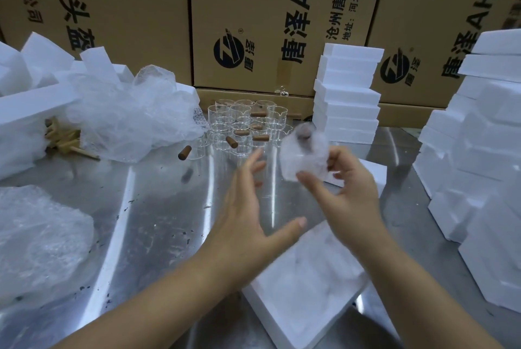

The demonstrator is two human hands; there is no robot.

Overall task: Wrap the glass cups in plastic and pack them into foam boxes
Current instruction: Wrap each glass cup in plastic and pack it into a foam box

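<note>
Nearest me: open foam box (304, 272), lying flat on the steel table (158, 207), under my forearms. Blurred, so I cannot make out its inside.

Low left: heap of bubble wrap (36, 235) on the table.

My left hand (248, 207): released, fingers spread and straight, holding nothing, in the air just left of the cup.

My right hand (349, 185): thumb and fingers curled around the wrapped cup (304, 156), grasping it from the right. The cup is swathed in clear plastic, held up off the table, beyond the foam box and not in it. Something brown shows at its top.

Further out: bare glass cups (245, 123) standing clustered mid-table, brown stoppers (184, 152) lying among and beside them. To their left, a bigger mound of plastic (132, 117) and loose foam pieces (28, 94).

Right side: foam stacks (479, 151), and a shorter one (348, 94) behind the cups.

Farthest: printed cardboard cartons (253, 10) walling the table.
</note>
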